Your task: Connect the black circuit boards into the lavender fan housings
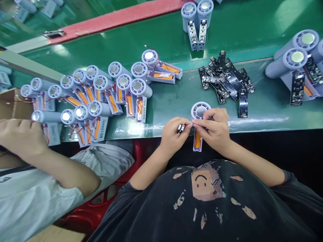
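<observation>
My left hand (174, 134) is closed on a small circuit board (181, 128), whose end shows between the fingers. The fingertips of my right hand (214, 129) meet those of my left, pinching what looks like a small white connector (191, 124); its wires are mostly hidden. Under both hands lies a lavender handheld fan (201, 109), its round end on the bench edge. Its open handle, with an orange battery (198, 141) inside, points toward me past the edge.
A pile of black circuit boards (229, 80) lies beyond my right hand. Several fans with orange batteries (124, 81) stand to the left, near a co-worker's hand (24, 137). More fans (295, 58) sit at the right, and two (196, 23) stand farther back on the green surface (161, 37).
</observation>
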The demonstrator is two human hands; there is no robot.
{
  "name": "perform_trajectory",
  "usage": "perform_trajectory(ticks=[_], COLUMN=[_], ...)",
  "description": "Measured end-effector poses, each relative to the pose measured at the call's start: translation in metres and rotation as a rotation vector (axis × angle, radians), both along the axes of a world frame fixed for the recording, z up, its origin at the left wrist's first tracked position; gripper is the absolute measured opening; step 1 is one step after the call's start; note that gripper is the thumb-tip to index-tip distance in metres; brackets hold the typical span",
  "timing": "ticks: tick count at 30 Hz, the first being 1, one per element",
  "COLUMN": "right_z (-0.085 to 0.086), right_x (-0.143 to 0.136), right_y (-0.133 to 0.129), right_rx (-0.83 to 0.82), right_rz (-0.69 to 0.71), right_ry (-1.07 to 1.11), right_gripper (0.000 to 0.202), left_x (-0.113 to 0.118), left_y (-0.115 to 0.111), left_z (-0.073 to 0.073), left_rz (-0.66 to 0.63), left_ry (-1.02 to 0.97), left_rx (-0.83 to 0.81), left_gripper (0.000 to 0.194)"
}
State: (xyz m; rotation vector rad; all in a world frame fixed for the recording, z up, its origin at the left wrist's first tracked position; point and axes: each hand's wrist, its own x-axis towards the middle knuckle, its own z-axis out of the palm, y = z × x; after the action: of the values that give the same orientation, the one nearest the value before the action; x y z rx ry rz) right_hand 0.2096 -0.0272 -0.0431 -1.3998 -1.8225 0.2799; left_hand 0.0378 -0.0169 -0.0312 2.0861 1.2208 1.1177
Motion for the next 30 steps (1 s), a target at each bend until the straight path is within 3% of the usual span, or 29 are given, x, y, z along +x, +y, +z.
perform_trajectory(ticks=[3,8,10,14,20,30], right_z=[0.001,0.005,0.006,0.005,0.005,0.007], right_x=[-0.002,-0.003,-0.004,-0.008,-0.008,-0.007], right_y=[0.001,0.003,0.004,0.005,0.006,0.000], right_rx=[-0.029,0.025,0.019,0.087,0.238,0.239], right_rz=[-0.013,-0.003,0.006,0.025,0.037,0.090], right_ry=[0.026,0.014,-0.046,-0.117,-0.157,-0.273], right_gripper=[0.024,0.027,0.026,0.023,0.024,0.024], left_x=[-0.001,-0.011,-0.014,-0.016,-0.014,-0.005], left_y=[-0.001,-0.004,-0.006,-0.008,-0.008,-0.010], left_z=[0.003,0.002,0.002,0.006,0.013,0.019], left_rz=[-0.017,-0.164,-0.160,-0.103,-0.122,-0.127], left_ry=[-0.107,-0.373,-0.425,-0.289,-0.067,0.037], left_rx=[-0.203,-0.782,-0.902,-0.836,-0.718,-0.655], left_gripper=[0.011,0.023,0.021,0.013,0.021,0.018])
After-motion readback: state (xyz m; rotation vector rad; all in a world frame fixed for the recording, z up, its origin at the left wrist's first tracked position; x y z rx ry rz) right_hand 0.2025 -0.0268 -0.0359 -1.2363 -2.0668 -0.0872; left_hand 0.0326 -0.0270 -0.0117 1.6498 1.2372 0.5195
